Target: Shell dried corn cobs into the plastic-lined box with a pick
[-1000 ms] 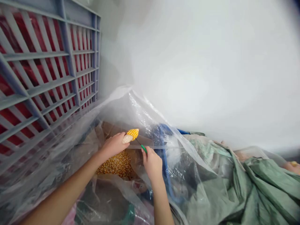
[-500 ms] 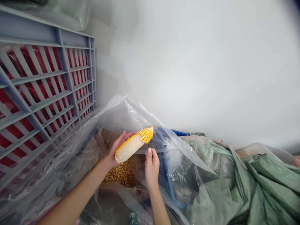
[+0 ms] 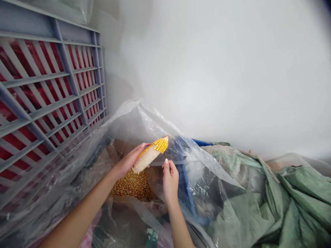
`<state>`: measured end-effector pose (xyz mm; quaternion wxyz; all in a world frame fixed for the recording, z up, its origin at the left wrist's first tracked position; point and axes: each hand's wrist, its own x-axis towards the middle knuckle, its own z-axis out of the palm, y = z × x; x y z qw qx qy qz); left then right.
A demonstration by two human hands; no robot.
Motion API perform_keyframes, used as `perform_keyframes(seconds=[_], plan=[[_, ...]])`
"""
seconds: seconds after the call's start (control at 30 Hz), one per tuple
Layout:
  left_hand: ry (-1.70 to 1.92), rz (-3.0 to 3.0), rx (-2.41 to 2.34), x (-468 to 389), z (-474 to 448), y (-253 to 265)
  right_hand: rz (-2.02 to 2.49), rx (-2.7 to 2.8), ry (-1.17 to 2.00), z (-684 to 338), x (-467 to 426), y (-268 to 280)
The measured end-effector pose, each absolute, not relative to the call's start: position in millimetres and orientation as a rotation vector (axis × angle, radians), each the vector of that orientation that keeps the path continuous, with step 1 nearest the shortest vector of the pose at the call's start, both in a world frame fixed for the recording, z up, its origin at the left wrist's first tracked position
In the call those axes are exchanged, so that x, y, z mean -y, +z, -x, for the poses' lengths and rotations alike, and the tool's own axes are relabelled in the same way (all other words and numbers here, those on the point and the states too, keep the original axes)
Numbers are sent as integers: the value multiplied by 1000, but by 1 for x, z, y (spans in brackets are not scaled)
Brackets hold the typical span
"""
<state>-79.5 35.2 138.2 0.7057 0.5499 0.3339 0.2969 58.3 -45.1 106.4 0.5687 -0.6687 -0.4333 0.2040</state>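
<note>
- Grip, left hand: curled around the far left side of the corn cob, holding it. Grip, right hand: narrow, thumb and forefinger pinched on a thin dark tool; the handle was hidden in the fist.
- Far left: a grey-violet slatted crate stood close to the camera, with red material showing between its slats. Clear film lay along its top edge.
- Lower left: pink patterned cloth was partly visible beside the left forearm.
- Left of centre: loose kernels lay heaped, yellow to brown, below the left hand and within the folds of a clear plastic sheet.
- Centre: the cob was held tilted above the heap, narrow tip up and to the right. Yellow kernels covered the tip and upper edge; the side facing the camera was pale and bare.
- Just right of that: the tool's shaft pointed up at the underside of the kernelled tip. Contact could not be told.
- Right of the right hand: a blue frame showed through the sheet.
- Far right: crumpled green sacking lay below a white wall.
</note>
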Motion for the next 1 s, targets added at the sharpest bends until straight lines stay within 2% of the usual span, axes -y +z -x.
perform_keyframes(seconds=[0.2, 0.43, 0.7, 0.87, 1.0], plan=[[768, -1559, -984, -35, 77, 127, 1935, 1519, 211, -77, 52, 115], [424, -1378, -1005, -41, 81, 115, 1990, 1913, -202, -88, 59, 118], [383, -1452, -994, -37, 77, 107, 1913, 1833, 34, -83, 56, 111], [366, -1495, -988, -38, 79, 105, 1950, 1814, 47, -82, 55, 110], [551, -1607, -1014, -40, 80, 116, 2018, 1789, 17, -85, 53, 109]])
